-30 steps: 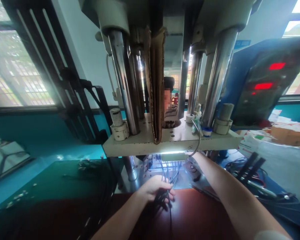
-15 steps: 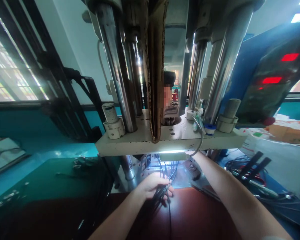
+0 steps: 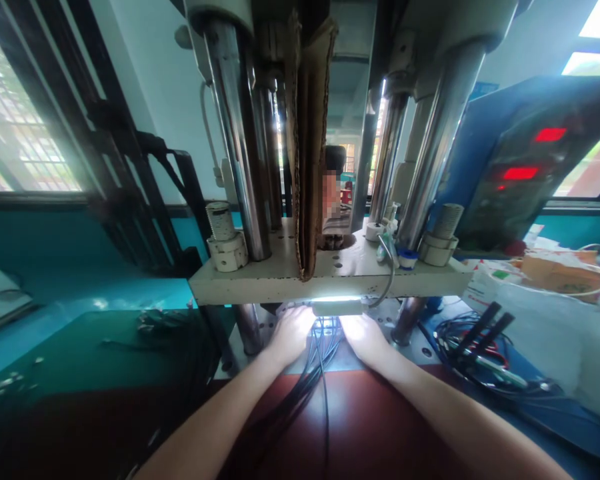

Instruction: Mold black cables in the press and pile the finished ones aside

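Note:
Both my hands reach under the white press plate point(image 3: 260, 288) of a column machine. My left hand point(image 3: 291, 335) and my right hand point(image 3: 364, 337) lie on either side of a bundle of black cables point(image 3: 316, 363) that runs from under the plate towards me over a red-brown mat point(image 3: 380, 427). A bright lamp point(image 3: 337, 307) just above washes out the hands. The fingertips are hidden beneath the plate, so what they touch or hold does not show.
Steel columns point(image 3: 240, 153) and a cardboard strip point(image 3: 310, 167) rise from the plate. A blue control box point(image 3: 515, 173) with red displays stands at right, above tangled cables point(image 3: 475, 360) and white bags point(image 3: 545, 327). A person sits behind the machine. A green table surface point(image 3: 95, 360) lies left.
My left hand has let go of the gathered cables and moved forward under the plate. My right hand has drawn back and left to beside the cables.

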### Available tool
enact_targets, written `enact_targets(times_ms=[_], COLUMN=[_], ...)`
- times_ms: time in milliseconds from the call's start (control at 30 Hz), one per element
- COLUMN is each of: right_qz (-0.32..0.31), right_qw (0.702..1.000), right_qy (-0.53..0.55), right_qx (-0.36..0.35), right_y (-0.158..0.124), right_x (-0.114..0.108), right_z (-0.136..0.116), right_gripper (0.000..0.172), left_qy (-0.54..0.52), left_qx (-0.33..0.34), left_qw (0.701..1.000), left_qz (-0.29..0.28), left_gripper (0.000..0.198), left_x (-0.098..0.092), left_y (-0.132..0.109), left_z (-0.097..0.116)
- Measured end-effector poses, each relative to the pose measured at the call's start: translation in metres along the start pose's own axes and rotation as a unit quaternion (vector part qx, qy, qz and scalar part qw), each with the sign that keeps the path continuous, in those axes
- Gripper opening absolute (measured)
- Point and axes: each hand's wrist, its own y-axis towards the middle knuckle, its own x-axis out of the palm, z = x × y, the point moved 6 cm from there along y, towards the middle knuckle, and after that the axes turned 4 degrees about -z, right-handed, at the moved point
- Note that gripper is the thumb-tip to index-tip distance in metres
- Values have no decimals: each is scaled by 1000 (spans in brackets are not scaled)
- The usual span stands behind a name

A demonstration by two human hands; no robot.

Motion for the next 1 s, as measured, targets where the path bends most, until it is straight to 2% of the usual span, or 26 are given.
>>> enact_targets(times_ms=[100, 167, 300, 400, 567, 667, 800, 1000], right_qz=[-17, -25, -39, -49, -69, -76, -85, -93], right_qw=[1000, 1000, 999, 999, 997, 996, 996, 995], right_qy=[0, 2, 3, 4, 17, 20, 21, 26], right_qx=[-1, 3, 8, -2, -41, -37, -20, -6], right_y=[-4, -7, -9, -4, 6, 9, 12, 14], right_x=[0, -1, -4, -7, -8, -5, -2, -4], right_z=[10, 15, 17, 12, 5, 7, 10, 10], right_gripper=[27, 27, 30, 33, 41, 44, 46, 45], left_qy=[97, 118, 128, 131, 121, 98, 56, -9], left_qx=[65, 88, 85, 88, 151, 129, 88, 49], left_qw=[993, 989, 988, 987, 976, 979, 988, 996], left_qz=[-30, -30, -9, -4, -96, -125, -112, -68], left_gripper=[40, 44, 45, 44, 51, 56, 57, 41], left_x=[-1, -1, 3, 3, 5, 5, 7, -2], left_y=[-5, -10, -16, -11, 2, 2, -2, 17], left_z=[-8, -14, -20, -11, 5, -3, -12, 4])
